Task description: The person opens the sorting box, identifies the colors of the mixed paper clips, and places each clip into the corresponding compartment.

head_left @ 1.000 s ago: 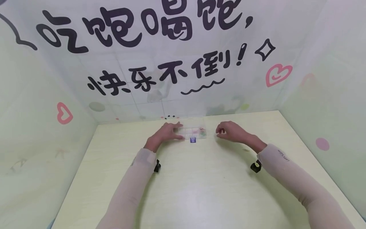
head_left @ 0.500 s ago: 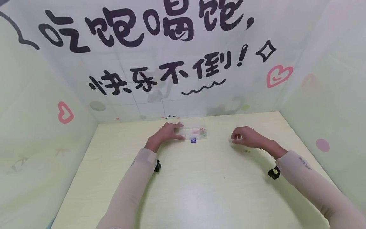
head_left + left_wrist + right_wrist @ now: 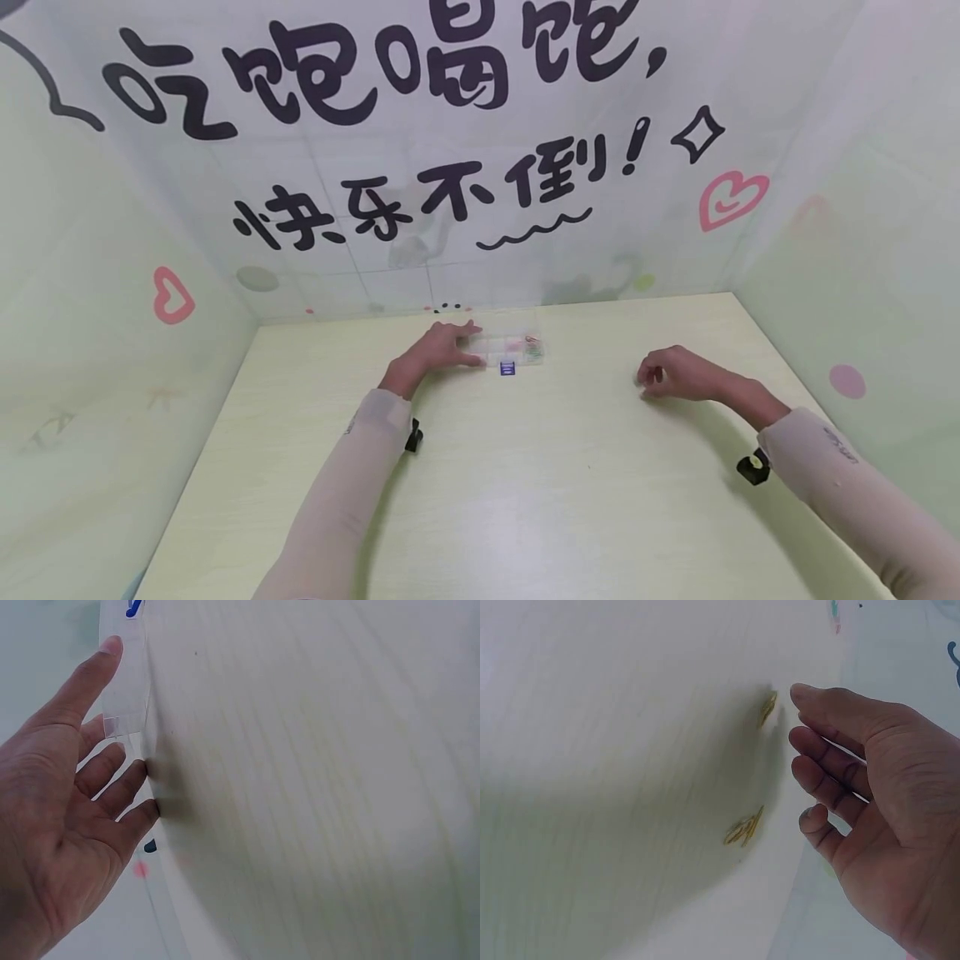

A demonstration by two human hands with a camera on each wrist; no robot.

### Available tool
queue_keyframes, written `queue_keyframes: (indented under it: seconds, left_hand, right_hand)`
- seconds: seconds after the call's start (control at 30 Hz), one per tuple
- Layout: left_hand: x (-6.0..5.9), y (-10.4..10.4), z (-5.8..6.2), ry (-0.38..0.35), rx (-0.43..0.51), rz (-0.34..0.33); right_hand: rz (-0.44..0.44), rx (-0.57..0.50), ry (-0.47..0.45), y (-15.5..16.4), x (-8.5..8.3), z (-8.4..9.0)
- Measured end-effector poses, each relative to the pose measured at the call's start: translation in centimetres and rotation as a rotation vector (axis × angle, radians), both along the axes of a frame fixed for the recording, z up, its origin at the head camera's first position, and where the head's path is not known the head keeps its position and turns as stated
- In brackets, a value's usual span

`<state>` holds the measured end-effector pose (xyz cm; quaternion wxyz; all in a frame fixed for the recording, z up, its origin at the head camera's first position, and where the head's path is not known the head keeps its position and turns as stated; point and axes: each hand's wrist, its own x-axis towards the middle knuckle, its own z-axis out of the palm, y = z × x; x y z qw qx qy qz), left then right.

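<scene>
While the left hand [image 3: 438, 348] rests flat, fingers straight, against the clear organizer box [image 3: 514, 348], the right hand [image 3: 675, 375] hovers loosely curled, empty, over gold paper clips [image 3: 744, 829] well right of it.

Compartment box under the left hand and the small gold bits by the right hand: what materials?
Compartment box: looks like clear glossy plastic; contents and table show through it. Gold bits: thin, yellowish, probably metal clips, but too blurred to be sure. Table: pale wood-grain surface, likely laminate.

Pale wooden table [image 3: 525, 500] sitting in a corner, white wall [image 3: 465, 250] showing black lettering, pink hearts [image 3: 729, 198] dotting it
</scene>
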<state>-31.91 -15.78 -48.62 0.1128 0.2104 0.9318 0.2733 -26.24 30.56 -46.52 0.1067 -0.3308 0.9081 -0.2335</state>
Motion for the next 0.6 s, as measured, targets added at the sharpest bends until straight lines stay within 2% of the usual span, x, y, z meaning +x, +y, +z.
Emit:
queue_keyframes:
  seconds: [0.6]
  left_hand:
    - [-0.1, 0.0, -0.2, 0.001, -0.008, 0.002]
  right_hand:
    - [0.026, -0.037, -0.035, 0.9, -0.1, -1.6]
